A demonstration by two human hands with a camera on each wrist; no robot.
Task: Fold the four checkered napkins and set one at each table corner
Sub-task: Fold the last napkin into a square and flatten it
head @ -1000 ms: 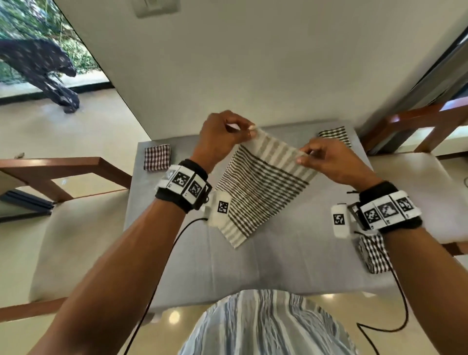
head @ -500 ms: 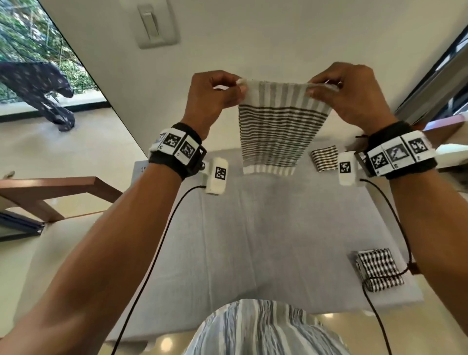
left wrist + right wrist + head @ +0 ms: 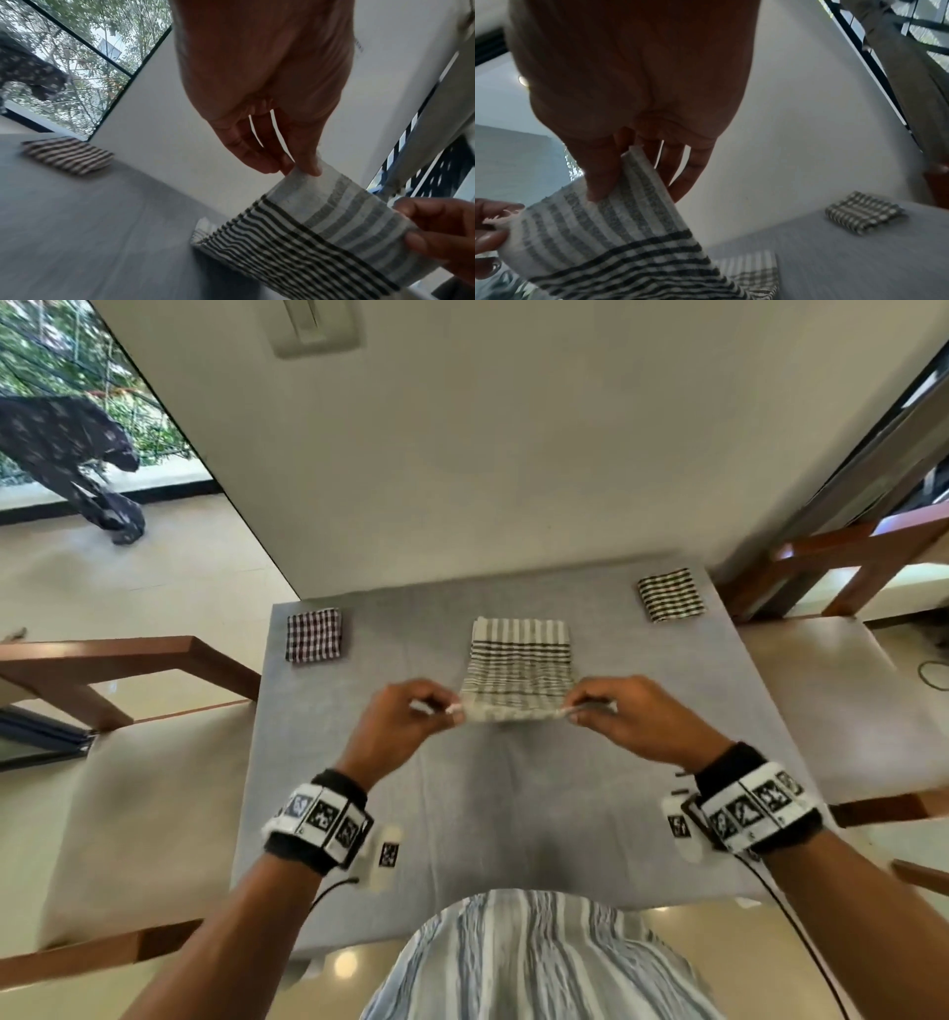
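Observation:
A black-and-white checkered napkin (image 3: 518, 670) with a pale striped border lies partly on the grey table (image 3: 503, 803), its far end flat and its near edge lifted. My left hand (image 3: 411, 716) pinches the near left corner and my right hand (image 3: 611, 711) pinches the near right corner. In the left wrist view the thumb and fingers (image 3: 306, 166) grip the napkin (image 3: 321, 227); in the right wrist view the thumb (image 3: 600, 178) presses the napkin (image 3: 608, 233). A folded napkin (image 3: 314, 636) lies at the far left corner, another folded napkin (image 3: 670, 594) at the far right corner.
Wooden chairs with pale cushions stand on the left (image 3: 128, 670) and on the right (image 3: 847, 567) of the table. A white wall (image 3: 488, 454) rises just behind the table's far edge. Cables run from both wrist cameras over the near edge.
Both hands have come down from chest height with the napkin, and its far end now rests on the table. The view has tilted, so the near right napkin is out of sight.

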